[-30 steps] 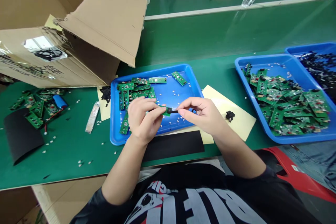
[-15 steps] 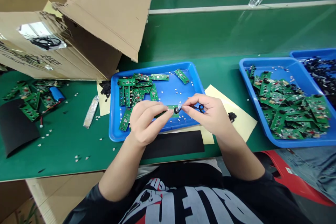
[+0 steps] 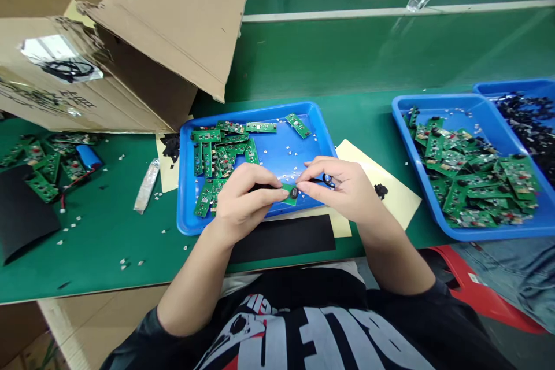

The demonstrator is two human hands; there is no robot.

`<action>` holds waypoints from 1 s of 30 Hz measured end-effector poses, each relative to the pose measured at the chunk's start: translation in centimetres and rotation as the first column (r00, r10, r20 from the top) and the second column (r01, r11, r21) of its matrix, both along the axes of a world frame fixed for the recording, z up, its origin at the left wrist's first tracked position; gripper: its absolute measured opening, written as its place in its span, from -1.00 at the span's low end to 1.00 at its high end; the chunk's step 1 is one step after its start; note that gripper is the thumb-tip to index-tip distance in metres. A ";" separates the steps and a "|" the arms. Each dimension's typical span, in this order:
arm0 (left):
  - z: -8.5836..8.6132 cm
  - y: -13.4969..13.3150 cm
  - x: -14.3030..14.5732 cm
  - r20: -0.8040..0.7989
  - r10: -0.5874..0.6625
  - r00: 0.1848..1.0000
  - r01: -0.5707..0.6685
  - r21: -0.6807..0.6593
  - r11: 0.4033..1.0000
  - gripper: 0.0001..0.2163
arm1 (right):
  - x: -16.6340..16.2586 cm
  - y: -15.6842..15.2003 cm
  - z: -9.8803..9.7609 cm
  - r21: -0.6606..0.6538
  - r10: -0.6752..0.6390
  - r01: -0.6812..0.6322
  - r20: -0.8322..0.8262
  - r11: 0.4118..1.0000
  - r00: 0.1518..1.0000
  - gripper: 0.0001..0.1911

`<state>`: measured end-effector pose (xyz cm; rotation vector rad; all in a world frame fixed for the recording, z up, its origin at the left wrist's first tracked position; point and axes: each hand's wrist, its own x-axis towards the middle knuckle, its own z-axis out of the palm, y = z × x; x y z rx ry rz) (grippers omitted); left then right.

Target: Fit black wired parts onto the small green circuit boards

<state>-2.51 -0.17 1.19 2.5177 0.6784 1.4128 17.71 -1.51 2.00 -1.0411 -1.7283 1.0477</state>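
My left hand [image 3: 247,199] is closed, its thumb and fingertips pinching a small green circuit board [image 3: 288,201] over the near side of the blue tray. A black oval piece [image 3: 294,192] sits on that board's right end. My right hand [image 3: 336,185] is closed too, with thumb and forefinger together right beside the black piece. A thin black tool with a looped end [image 3: 328,180] shows in its grip; its tip is hidden by the fingers, and its exact kind I cannot make out. Several more circuit boards [image 3: 215,153] lie in the blue tray [image 3: 255,111], mostly at the left.
Another blue tray [image 3: 401,127] heaped with boards stands at right, before one of black parts [image 3: 526,121]. Yellow paper [image 3: 399,205] with black bits and a black strip [image 3: 284,239] lie close by. A cardboard box [image 3: 143,92], loose boards [image 3: 52,165] and white scraps are at left.
The black piece on the board now shows its top face, where a thin tip lay at it before. My right fingertips have come closer to the board. The view has shifted slightly.
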 end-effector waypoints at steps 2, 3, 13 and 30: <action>0.4 0.0 0.0 0.030 -0.120 0.992 0.123 -0.149 0.981 -0.89 | 0.3 0.1 0.2 -0.162 0.089 -0.098 -0.062 0.982 0.994 -0.94; 0.5 0.0 0.0 0.069 -0.175 0.982 0.186 -0.230 0.955 -0.90 | 0.4 0.1 0.3 -0.229 0.130 -0.150 -0.101 0.962 0.986 -0.92; -0.6 -0.7 1.1 0.531 -0.137 0.836 0.477 -0.580 0.661 -0.88 | -1.3 -0.7 0.0 -0.245 0.156 -0.284 -0.435 0.927 0.887 -0.98; -1.5 -1.2 1.7 0.145 0.109 0.983 -0.063 -0.289 0.955 -0.54 | -2.4 -0.8 -0.7 0.403 -0.171 0.210 -0.132 0.891 0.976 -0.85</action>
